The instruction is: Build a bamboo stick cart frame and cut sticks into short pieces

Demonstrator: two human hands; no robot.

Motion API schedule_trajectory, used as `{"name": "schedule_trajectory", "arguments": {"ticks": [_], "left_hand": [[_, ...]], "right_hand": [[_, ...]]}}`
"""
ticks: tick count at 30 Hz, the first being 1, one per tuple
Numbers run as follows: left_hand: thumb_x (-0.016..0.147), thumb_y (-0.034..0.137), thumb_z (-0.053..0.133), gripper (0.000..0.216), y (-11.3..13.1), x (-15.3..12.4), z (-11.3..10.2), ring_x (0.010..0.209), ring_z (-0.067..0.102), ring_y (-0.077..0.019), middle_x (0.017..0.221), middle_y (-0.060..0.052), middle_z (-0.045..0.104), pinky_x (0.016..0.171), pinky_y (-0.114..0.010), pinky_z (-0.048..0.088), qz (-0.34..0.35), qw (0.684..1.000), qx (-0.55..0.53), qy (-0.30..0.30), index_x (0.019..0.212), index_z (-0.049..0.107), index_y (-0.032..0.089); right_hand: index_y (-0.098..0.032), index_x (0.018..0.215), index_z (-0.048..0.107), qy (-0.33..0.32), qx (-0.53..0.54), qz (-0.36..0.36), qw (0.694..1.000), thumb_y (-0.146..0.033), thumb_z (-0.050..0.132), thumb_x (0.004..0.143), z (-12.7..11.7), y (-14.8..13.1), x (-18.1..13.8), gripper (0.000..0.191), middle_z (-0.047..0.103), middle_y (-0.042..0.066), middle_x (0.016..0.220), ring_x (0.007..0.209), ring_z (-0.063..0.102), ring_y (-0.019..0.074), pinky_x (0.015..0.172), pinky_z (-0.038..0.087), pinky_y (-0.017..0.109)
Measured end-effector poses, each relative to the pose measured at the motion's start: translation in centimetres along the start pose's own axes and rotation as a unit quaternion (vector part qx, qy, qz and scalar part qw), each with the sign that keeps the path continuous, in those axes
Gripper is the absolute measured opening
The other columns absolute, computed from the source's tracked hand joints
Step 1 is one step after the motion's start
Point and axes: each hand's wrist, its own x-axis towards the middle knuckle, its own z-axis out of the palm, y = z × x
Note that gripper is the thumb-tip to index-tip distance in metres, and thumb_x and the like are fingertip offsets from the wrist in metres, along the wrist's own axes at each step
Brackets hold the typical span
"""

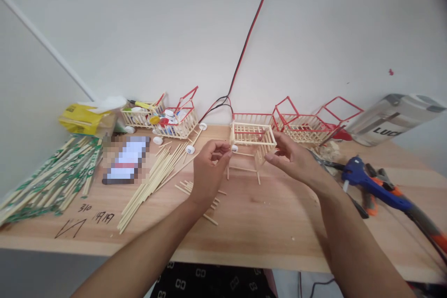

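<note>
A small cart frame [251, 143] of pale wooden sticks is between my hands, a slatted basket with thin stick legs below it. My right hand [295, 158] grips its right end, thumb in front and fingers behind. My left hand [211, 167] is closed at the left end, with thumb and forefinger tips against a small white wheel [234, 148]. That wheel sits at the frame's left side; whether it is fixed there cannot be seen. Left of my left hand are loose wooden sticks [157, 174], and shorter cut sticks [186, 187] lie partly under my wrist.
Red-trimmed stick carts [179, 125] with white wheels hold small items at the back left; similar red-trimmed baskets [303, 130] stand back right. A phone [127, 160] and bagged sticks [66, 172] lie left. A blue glue gun [370, 181] and a clear container [387, 121] are right.
</note>
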Motion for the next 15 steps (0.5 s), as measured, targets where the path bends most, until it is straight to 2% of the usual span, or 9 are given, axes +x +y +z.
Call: {"name": "schedule_trajectory", "arguments": {"ticks": [4,10,12,15], "left_hand": [[0.079,0.020,0.063,0.006,0.2,0.3,0.2,0.079,0.060,-0.0129,0.085,-0.001,0.064,0.069,-0.023,0.047,0.007,1.000,0.019,0.005,0.085,0.062,0.019],[0.080,0.020,0.062,0.005,0.1,0.7,0.6,0.078,0.059,-0.0123,0.085,-0.001,0.063,0.069,-0.023,0.047,0.040,0.999,0.030,-0.002,0.084,0.062,0.018],[0.080,0.021,0.062,0.006,0.0,0.7,0.7,0.078,0.059,-0.0125,0.086,-0.001,0.063,0.069,-0.023,0.048,0.043,0.999,0.027,-0.003,0.085,0.062,0.018],[0.080,0.021,0.062,0.007,0.0,0.7,0.8,0.078,0.059,-0.0128,0.087,-0.002,0.062,0.069,-0.023,0.048,0.038,0.999,0.022,0.000,0.086,0.062,0.018]], "right_hand": [[-0.025,0.139,0.040,0.006,-0.015,0.018,1.000,-0.049,0.057,0.084,0.1,0.0,0.0,0.062,0.051,0.011,0.137,0.122,0.052,0.0284,0.089,0.049,0.040],[-0.021,0.145,0.030,0.045,-0.047,0.040,0.997,-0.051,0.058,0.083,0.4,0.1,0.0,0.074,0.051,0.016,0.136,0.121,0.053,0.0300,0.088,0.049,0.042],[-0.022,0.143,0.034,0.081,-0.060,0.018,0.995,-0.050,0.059,0.083,0.4,-0.1,0.1,0.071,0.051,0.015,0.136,0.119,0.054,0.0292,0.088,0.049,0.043],[-0.023,0.132,0.047,0.173,-0.112,-0.038,0.978,-0.045,0.062,0.082,0.3,-1.0,0.0,0.057,0.056,0.013,0.128,0.114,0.055,0.0286,0.088,0.048,0.044]]}}
